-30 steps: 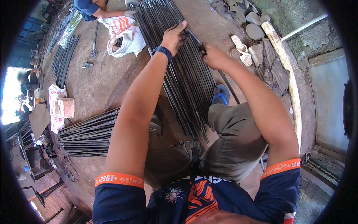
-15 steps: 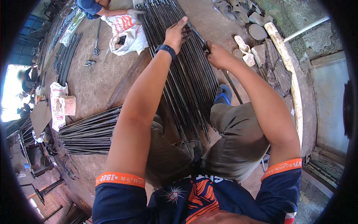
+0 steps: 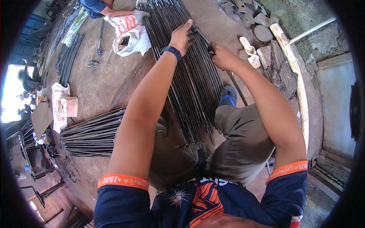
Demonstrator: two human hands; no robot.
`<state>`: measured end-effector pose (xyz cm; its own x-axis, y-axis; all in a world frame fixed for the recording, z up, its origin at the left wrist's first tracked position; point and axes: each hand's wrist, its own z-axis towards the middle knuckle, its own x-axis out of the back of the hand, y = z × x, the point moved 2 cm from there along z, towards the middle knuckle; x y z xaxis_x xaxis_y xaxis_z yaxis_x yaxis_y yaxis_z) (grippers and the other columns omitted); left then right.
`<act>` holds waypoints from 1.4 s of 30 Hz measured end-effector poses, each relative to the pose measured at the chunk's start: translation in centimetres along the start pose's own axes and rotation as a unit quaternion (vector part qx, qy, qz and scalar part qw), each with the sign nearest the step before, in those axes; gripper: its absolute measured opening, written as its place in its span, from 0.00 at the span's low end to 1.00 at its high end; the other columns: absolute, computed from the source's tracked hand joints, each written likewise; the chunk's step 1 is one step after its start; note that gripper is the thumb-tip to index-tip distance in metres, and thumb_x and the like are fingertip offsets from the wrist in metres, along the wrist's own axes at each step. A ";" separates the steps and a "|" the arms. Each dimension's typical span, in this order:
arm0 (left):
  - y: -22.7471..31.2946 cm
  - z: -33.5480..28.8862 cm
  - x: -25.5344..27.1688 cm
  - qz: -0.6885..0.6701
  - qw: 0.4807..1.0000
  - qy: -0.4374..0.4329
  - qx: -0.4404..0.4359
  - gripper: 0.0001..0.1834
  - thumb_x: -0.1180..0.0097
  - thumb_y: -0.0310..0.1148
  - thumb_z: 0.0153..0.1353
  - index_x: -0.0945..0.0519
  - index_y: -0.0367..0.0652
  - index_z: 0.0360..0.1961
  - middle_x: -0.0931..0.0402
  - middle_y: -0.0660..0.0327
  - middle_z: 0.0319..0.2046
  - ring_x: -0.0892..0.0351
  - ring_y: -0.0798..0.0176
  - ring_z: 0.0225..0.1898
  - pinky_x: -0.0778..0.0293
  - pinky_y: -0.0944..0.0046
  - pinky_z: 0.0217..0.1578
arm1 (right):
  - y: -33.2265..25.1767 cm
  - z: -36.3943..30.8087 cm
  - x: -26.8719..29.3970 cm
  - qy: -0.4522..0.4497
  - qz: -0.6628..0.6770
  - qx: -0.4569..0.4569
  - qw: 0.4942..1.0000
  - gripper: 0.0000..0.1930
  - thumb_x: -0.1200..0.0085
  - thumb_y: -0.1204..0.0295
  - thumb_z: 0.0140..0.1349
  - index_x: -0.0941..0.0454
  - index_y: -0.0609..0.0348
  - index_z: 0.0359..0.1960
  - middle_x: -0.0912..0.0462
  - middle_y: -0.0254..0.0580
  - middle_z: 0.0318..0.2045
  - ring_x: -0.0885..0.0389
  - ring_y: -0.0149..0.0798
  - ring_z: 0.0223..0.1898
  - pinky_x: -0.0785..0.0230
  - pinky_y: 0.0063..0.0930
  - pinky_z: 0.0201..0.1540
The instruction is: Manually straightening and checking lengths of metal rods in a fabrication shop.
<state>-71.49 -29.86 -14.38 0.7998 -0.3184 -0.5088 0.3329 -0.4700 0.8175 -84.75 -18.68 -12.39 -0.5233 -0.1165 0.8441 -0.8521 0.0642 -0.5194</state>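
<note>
A long bundle of thin dark metal rods [image 3: 192, 87] lies on the floor in front of me, running from between my knees to the far side. My right hand [image 3: 225, 56] is closed round a metal rod [image 3: 236, 88] that slants across the bundle's right edge. Farther up, my left hand [image 3: 182, 37], with a dark watch on the wrist, is by the upper part of the same rod. Its thumb points up and away, and the blackened fingers curl down against the rod; their tips are partly hidden.
At the far end a co-worker's gloved hand [image 3: 140, 16] touches the bundle. A white sack [image 3: 133, 40] stands left of it. More rods [image 3: 93, 133] lie at my left, with pliers [image 3: 92, 64] beyond. A pale wooden pole [image 3: 294, 64] and sandals [image 3: 249, 51] lie at the right.
The co-worker's gloved hand has shifted slightly toward me at the far end of the rods. My own hands stay nearly in place on the rod.
</note>
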 end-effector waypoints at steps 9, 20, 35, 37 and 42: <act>-1.1 0.0 1.4 0.011 0.999 0.026 0.036 0.23 0.53 0.55 0.60 0.27 0.45 0.43 0.27 0.62 0.35 0.30 0.62 0.39 0.38 0.59 0.46 | -0.3 0.0 -0.1 -0.011 0.039 -0.004 0.999 0.13 0.57 0.76 0.54 0.36 0.66 0.42 0.24 0.63 0.32 0.22 0.54 0.30 0.32 0.42 0.30; -2.2 0.2 1.3 0.002 0.996 0.084 -0.007 0.21 0.41 0.49 0.54 0.25 0.41 0.37 0.27 0.64 0.28 0.27 0.65 0.30 0.32 0.65 0.34 | 1.6 0.5 -0.5 0.023 0.024 0.030 0.999 0.15 0.57 0.75 0.52 0.35 0.66 0.43 0.25 0.66 0.36 0.24 0.60 0.39 0.34 0.44 0.42; -1.7 -0.5 -0.6 -0.082 0.995 0.046 0.019 0.22 0.57 0.55 0.61 0.27 0.47 0.41 0.28 0.63 0.32 0.31 0.61 0.36 0.38 0.59 0.42 | 0.8 0.3 -0.3 -0.007 0.035 -0.006 0.999 0.17 0.56 0.74 0.51 0.34 0.69 0.44 0.26 0.68 0.41 0.28 0.61 0.46 0.36 0.44 0.48; -1.7 -0.5 -0.7 -0.053 0.997 0.051 0.012 0.23 0.56 0.56 0.60 0.27 0.47 0.40 0.28 0.63 0.32 0.31 0.61 0.36 0.38 0.58 0.43 | 0.6 0.2 -0.2 -0.006 0.030 -0.010 0.999 0.17 0.56 0.74 0.51 0.34 0.69 0.44 0.27 0.68 0.41 0.28 0.61 0.46 0.36 0.44 0.48; -2.4 0.0 1.3 0.022 0.998 0.065 -0.003 0.29 0.53 0.59 0.58 0.27 0.43 0.43 0.29 0.61 0.37 0.31 0.61 0.39 0.38 0.57 0.46 | 1.0 0.4 -0.3 0.003 0.041 0.007 0.999 0.18 0.58 0.76 0.50 0.34 0.70 0.44 0.25 0.68 0.38 0.26 0.62 0.44 0.35 0.46 0.48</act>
<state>-71.27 -29.14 -17.02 0.8718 -0.2294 -0.4327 0.2983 -0.4519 0.8407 -85.50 -18.95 -13.21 -0.5913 -0.1046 0.7997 -0.8063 0.0587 -0.5885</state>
